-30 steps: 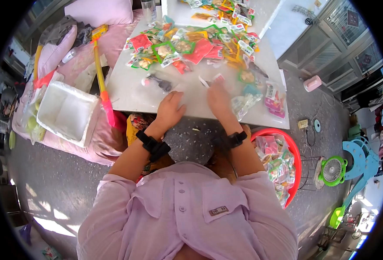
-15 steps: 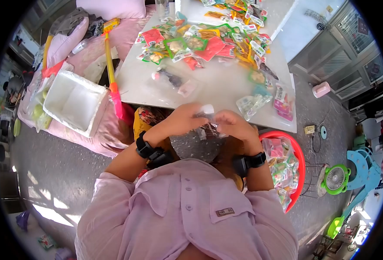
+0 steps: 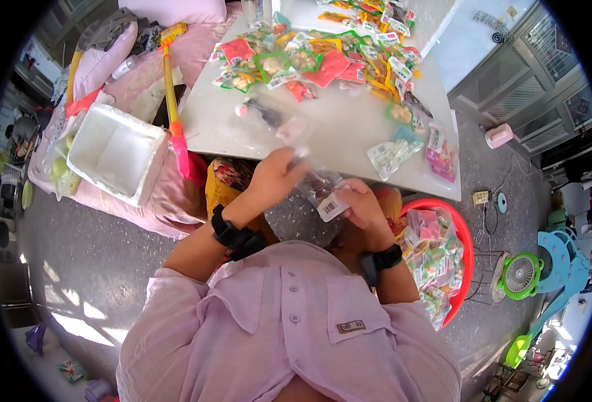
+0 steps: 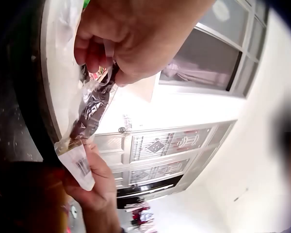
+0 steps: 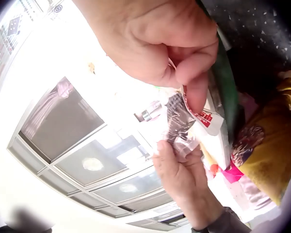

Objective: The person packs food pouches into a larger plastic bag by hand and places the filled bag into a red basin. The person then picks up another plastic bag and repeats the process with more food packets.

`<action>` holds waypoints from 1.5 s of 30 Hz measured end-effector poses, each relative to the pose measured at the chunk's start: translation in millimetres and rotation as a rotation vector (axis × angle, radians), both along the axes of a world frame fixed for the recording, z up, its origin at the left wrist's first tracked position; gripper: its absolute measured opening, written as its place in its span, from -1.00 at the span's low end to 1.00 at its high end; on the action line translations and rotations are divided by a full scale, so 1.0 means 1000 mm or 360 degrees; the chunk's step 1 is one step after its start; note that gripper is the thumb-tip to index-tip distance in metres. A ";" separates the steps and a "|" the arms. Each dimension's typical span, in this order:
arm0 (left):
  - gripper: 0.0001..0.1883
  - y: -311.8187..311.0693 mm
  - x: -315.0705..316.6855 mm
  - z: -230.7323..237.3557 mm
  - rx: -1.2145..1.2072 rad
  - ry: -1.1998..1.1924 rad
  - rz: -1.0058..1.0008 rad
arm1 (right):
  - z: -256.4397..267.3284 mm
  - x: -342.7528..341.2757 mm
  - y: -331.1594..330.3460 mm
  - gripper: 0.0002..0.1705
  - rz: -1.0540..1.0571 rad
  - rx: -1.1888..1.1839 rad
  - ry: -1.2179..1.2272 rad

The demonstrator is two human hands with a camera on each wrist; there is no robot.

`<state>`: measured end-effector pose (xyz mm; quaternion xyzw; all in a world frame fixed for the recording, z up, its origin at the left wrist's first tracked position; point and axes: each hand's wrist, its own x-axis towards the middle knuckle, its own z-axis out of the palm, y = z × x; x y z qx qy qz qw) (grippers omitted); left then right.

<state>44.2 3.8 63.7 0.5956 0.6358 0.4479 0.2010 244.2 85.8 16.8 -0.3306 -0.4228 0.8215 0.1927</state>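
Observation:
Between the two hands, below the table's front edge, a clear packet with dark contents (image 3: 320,184) is stretched at a slant. The left hand (image 3: 271,175) pinches its upper end; in the left wrist view the fingers curl round the plastic above the dark strip (image 4: 93,109). At the lower end, beside a white barcode label (image 3: 331,207), the right hand (image 3: 365,206) grips the packet with thumb and fingers. The right wrist view shows red print on the label (image 5: 206,119) under the right fingertips. A similar dark packet (image 3: 265,114) lies on the table (image 3: 215,137).
Colourful food packets (image 3: 329,67) are heaped at the table's back. Clear and pink packets (image 3: 442,153) lie at its right. A red basin (image 3: 467,251) of packets stands on the floor at right, a white foam box (image 3: 116,155) on the pink bedding at left.
From the table, the hands have come back toward the body with a dark packet between them. Since half a second ago they have moved apart, the right one lower, showing the packet's label.

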 end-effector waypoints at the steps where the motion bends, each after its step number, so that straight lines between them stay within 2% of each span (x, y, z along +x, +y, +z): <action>1: -0.83 -0.002 0.002 0.001 0.0235 0.0684 0.0035 | -0.008 -0.002 -0.002 -0.82 -0.0035 0.0014 -0.0072; 3: -0.85 -0.002 0.006 -0.006 0.0219 0.0425 0.0060 | -0.014 -0.004 -0.006 -0.86 -0.0103 0.0095 -0.0143; 4: -0.86 -0.002 0.007 -0.008 0.0212 0.0296 0.0069 | -0.014 -0.004 -0.006 -0.86 -0.0178 0.0071 0.0043; 7: -0.87 0.006 -0.001 -0.001 -0.0454 -0.1490 0.0099 | 0.002 -0.005 -0.011 -0.80 -0.0380 -0.0090 0.0541; 9: -0.88 0.007 0.001 -0.001 -0.0484 -0.1557 0.0079 | 0.027 -0.012 -0.013 -0.68 -0.0467 -0.0296 0.0803; 12: -0.88 0.007 0.002 0.006 -0.0586 -0.1692 0.0065 | 0.007 -0.004 -0.001 -0.60 -0.0138 -0.0187 0.0690; 13: -0.88 0.007 0.003 0.008 -0.0632 -0.1744 0.0065 | 0.006 -0.003 -0.002 -0.60 -0.0170 -0.0241 0.0726; 15: -0.87 0.007 0.004 0.006 -0.0665 -0.1752 0.0068 | 0.008 -0.001 -0.007 -0.61 -0.0230 -0.0351 0.0793; 18: -0.85 0.009 0.003 -0.002 -0.0603 -0.1544 0.0026 | 0.008 -0.002 -0.011 -0.65 -0.0067 -0.0169 0.0630; 21: -0.80 0.010 0.001 -0.004 -0.0543 -0.1134 -0.0023 | 0.008 -0.004 -0.018 -0.70 -0.0357 -0.0045 0.0343; 22: -0.78 0.010 0.000 -0.003 -0.0531 -0.0983 -0.0035 | 0.009 -0.004 -0.017 -0.71 -0.0385 -0.0041 0.0354; 25: -0.68 0.019 -0.018 -0.014 -0.0181 -0.0816 -0.0026 | 0.009 0.004 -0.009 -0.73 -0.0446 -0.0011 0.0370; 28: -0.59 0.025 -0.029 -0.008 -0.0073 0.0321 0.0329 | 0.006 0.004 0.005 -0.75 -0.0487 0.0049 0.0369; 32: -0.62 0.031 -0.023 -0.012 -0.0344 0.0944 0.0296 | 0.004 -0.005 0.014 -0.78 -0.0597 0.0089 0.0370; 35: -0.71 0.038 -0.021 -0.023 -0.0483 0.0909 0.0334 | 0.001 -0.014 0.012 -0.79 -0.0644 0.0062 0.0418; 38: -0.81 0.044 -0.026 -0.039 -0.0412 0.0792 0.0347 | -0.007 -0.021 0.013 -0.79 -0.0584 0.0047 0.0455; 41: -0.80 0.048 -0.034 -0.047 -0.0376 0.0417 0.0288 | -0.015 -0.029 0.016 -0.78 -0.0470 0.0017 0.0480; 45: -0.84 0.044 -0.030 -0.041 -0.0080 0.0351 0.0294 | -0.018 -0.040 0.026 -0.79 -0.0342 -0.0031 0.0479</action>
